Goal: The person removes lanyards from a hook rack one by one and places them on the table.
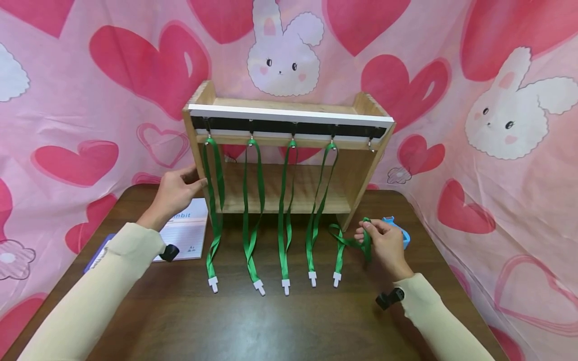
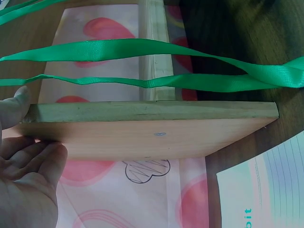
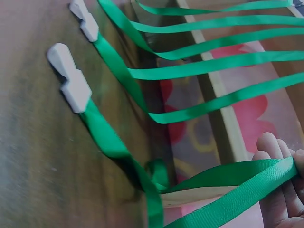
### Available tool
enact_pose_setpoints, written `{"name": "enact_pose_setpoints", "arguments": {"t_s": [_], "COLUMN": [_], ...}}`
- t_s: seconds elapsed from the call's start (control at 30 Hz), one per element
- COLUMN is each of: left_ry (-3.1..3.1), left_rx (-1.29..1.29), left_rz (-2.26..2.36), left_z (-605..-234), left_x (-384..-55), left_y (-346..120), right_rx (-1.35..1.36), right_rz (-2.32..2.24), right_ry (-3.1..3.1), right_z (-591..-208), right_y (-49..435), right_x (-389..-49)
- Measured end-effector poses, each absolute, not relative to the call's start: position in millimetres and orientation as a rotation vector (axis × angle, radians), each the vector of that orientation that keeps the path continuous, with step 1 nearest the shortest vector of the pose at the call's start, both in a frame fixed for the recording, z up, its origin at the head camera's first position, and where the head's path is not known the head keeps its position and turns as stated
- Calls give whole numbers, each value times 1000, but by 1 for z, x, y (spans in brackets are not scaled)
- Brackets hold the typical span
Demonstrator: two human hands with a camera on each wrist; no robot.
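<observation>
My left hand (image 1: 177,193) grips the left side board of a wooden rack (image 1: 356,176), thumb on its front edge and fingers on the outer face (image 2: 114,137). Near the rack's lower right corner, my right hand (image 1: 384,241) pinches the looped end of a green lanyard (image 1: 367,245). That lanyard's white clip (image 1: 337,279) lies on the table, its strap bent in the right wrist view (image 3: 114,137). Four-hook row aside, several other green lanyards (image 1: 283,215) hang from hooks along the rack's front bar. The hook (image 1: 371,145) at the far right bears no lanyard.
A notebook (image 1: 191,230) lies left of the rack, over a blue-edged pad (image 1: 97,253). Behind my right hand is a blue plastic object (image 1: 402,231). The brown table (image 1: 253,331) meets a pink heart-patterned cloth behind the rack.
</observation>
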State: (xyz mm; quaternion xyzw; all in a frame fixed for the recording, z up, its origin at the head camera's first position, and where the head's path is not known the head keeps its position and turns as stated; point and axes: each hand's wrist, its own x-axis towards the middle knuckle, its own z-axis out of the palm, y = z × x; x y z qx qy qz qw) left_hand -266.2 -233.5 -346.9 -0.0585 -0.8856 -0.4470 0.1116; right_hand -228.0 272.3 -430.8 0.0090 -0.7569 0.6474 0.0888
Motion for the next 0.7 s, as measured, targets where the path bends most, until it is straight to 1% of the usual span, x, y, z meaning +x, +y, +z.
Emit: {"name": "enact_pose_setpoints", "arguments": {"t_s": [0.4,0.7], "left_ry": [-2595,-2600], "left_rx": [-185,-165], "left_rz": [-1322,-1312], "left_z": [-348,-347], "left_x": [-265,-266], "left_y": [-231,-232], "right_rx": [-77,-200], "right_rz": [1920,1909], "right_ry": [-2347,-2450], "right_z": [-451,-468], "right_y": [266,262], "right_x": [-222,-226]}}
